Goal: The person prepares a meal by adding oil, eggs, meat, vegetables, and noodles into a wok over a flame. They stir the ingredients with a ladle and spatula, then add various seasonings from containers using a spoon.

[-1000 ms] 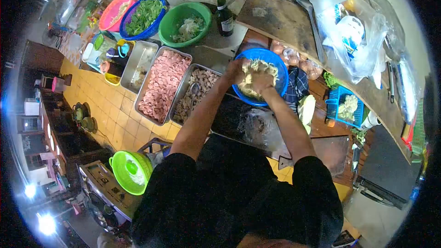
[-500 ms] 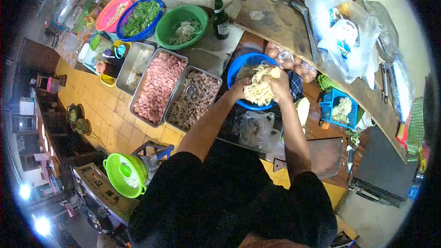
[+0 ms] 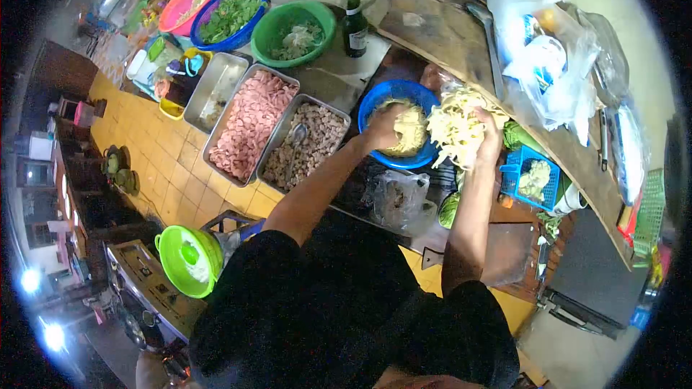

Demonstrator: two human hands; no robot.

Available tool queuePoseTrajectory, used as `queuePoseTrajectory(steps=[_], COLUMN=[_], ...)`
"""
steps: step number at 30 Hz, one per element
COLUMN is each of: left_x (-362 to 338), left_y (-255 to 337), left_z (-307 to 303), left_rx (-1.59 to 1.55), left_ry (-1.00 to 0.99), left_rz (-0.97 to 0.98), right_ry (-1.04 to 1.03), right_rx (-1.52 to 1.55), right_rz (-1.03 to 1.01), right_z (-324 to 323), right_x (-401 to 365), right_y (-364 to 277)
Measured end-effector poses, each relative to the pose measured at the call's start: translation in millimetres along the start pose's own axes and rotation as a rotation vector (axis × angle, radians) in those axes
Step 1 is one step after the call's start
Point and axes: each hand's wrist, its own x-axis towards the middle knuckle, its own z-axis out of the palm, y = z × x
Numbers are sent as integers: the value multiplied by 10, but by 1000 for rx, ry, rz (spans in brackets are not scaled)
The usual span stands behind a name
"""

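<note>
A bundle of pale yellow noodle-like strands (image 3: pixel 455 130) hangs from my right hand (image 3: pixel 490 138), raised just right of the blue bowl. My fingers are wrapped round its right side. My left hand (image 3: pixel 380 128) reaches into the blue bowl (image 3: pixel 369 103) at its left side, touching more of the pale yellow food (image 3: pixel 409 132) there. Its fingertips are partly hidden in that food. Below the bowl lies a clear plastic bag (image 3: pixel 402 198).
Metal trays of pink meat pieces (image 3: pixel 252 119) and browner pieces (image 3: pixel 317 133) stand left. Behind them are a green bowl (image 3: pixel 263 39), leafy greens (image 3: pixel 232 18) and a green bottle (image 3: pixel 355 29). A wooden shelf (image 3: pixel 432 32) and blue basket (image 3: pixel 510 180) are at right.
My hands have moved apart. The right has lifted strands out to the right of the bowl, while the left has lowered onto the food inside it. The view has shifted slightly.
</note>
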Motion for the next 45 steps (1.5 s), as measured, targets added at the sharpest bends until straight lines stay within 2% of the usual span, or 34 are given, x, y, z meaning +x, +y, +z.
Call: queuePoseTrajectory(steps=[2,3,4,6,8,9,10,12,14,16,17,18,19,20,21,22,23,25,27,28,29,30,31,32,33,34,35,36,37,38,39,42,44,45], left_x=[-93,-134,-95,-139,-121,-149,-92,-217,-124,-121,3,102,179,225,179,109,-35,-97,-522,-578,-1037,-1298,-1541,-1830,-2132,-2329,-2659,-2910,-3173,-3407,-3624,-4231,-4527,-4571], left_y=[308,664,615,576,476,461,182,438,188,325,-61,-283,-425,-506,-428,-281,63,191,466,153,408,364,250,213,177,13,23,-132,-163,-163,-285,-391,-494,-555], left_z=[-89,-210,-121,-18,-3,40,240,-42,176,31,312,466,625,762,739,783,692,308,-586,-300,-860,-1162,-1290,-1533,-1768,-1887,-2220,-2395,-2639,-2848,-2987,-3442,-3687,-3694], left_rx=[-128,-462,-384,-428,-311,-316,-290,-71,53,318,482,485,423,357,289,285,403,416,-241,-538,-1241,-1551,-1764,-1855,-1931,-2064,-2083,-2213,-2160,-2096,-1720,-1753,-1495,-1468], left_ry=[35,-79,-49,38,-64,-8,95,39,54,-79,-124,-102,44,186,326,345,339,-53,-301,127,-108,-301,-297,-247,-166,-176,-1,-73,124,337,545,819,1011,1084], left_rz=[246,198,338,210,175,117,225,110,148,127,126,112,68,31,-4,-4,-184,-232,-311,-66,-197,-302,-281,-214,-152,-94,-83,85,101,124,94,134,266,202], right_ry=[-1,-5,-15,33,90,101,107,1,-46,-451,-478,-507,-479,-275,-271,-269,-35,-161,-211,-201,-156,-62,-142,-224,-216,-198,-379,-461,-532,-411,-509,-721,-821,-873], right_rx=[-162,-161,-163,-210,-105,-97,-89,177,172,441,449,457,497,375,361,347,140,157,103,95,-17,-10,-157,-188,-251,-337,-261,-145,-107,-120,-90,-53,-51,-89], right_rz=[-196,-179,-171,-235,-255,-260,-258,7,1,51,7,-47,0,-68,-37,-6,-131,-17,43,74,98,156,53,136,-3,101,66,206,326,524,582,754,857,829], right_z=[236,304,338,385,294,210,64,-292,-145,-263,-287,-283,-276,-187,-300,-378,17,182,262,400,620,929,1005,1083,1593,1903,2371,2529,2765,3051,3261,3810,4166,4274], right_x=[-129,-164,-185,-197,-93,-36,70,243,84,92,74,64,65,-10,-1,46,-221,-424,-536,-672,-820,-1048,-1111,-1141,-1480,-1705,-1944,-1998,-2085,-2303,-2384,-2641,-2839,-2868], right_y=[29,59,102,214,385,431,452,430,243,138,96,47,-4,-32,1,44,91,240,432,541,652,770,975,1179,1354,1527,1716,2001,2248,2379,2586,3169,3442,3483])
